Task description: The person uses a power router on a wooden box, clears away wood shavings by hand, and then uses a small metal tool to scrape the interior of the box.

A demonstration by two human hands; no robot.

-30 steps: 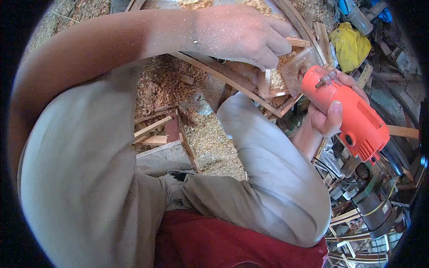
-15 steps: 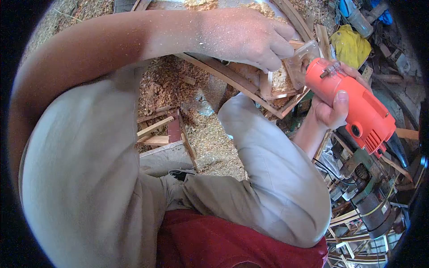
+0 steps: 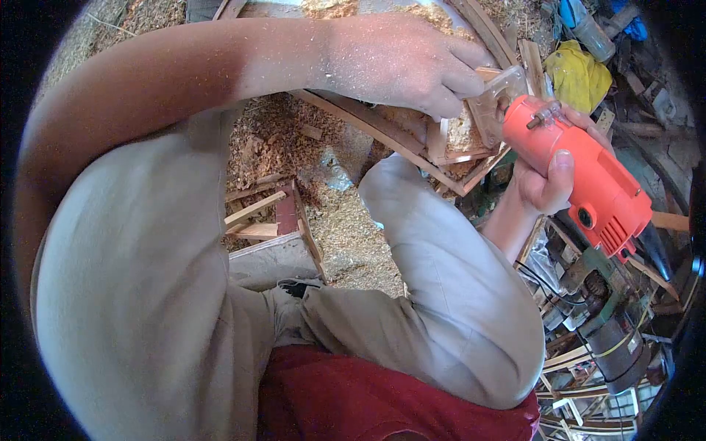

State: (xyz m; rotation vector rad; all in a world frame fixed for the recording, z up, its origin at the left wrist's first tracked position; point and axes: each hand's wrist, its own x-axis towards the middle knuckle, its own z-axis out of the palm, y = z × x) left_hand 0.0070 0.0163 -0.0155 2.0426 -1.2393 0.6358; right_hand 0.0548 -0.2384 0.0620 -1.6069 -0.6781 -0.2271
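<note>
My right hand (image 3: 546, 184) is wrapped round the body of an orange trim router (image 3: 588, 184), which lies tilted on its side. Its clear plastic base (image 3: 504, 88) is against a small wooden frame (image 3: 462, 156) dusted with sawdust. My left hand (image 3: 412, 65), also dusty, reaches across from the left with its fingers bent down over the small frame's far side. The fingertips are closed on a wooden piece there, partly hidden by the hand. Beneath lies a larger wooden frame (image 3: 368, 125). The router's bit cannot be made out.
My bent knees (image 3: 448, 250) flank the work. Wood shavings (image 3: 357, 246) cover the floor, with a wooden box (image 3: 276, 253) between my legs. A yellow cloth (image 3: 577, 73), a plastic bottle (image 3: 593, 38), cables, a dark motor (image 3: 619, 353) and wooden strips clutter the right side.
My left hand has shifted very slightly to the right. The router and my right hand are in nearly the same place.
</note>
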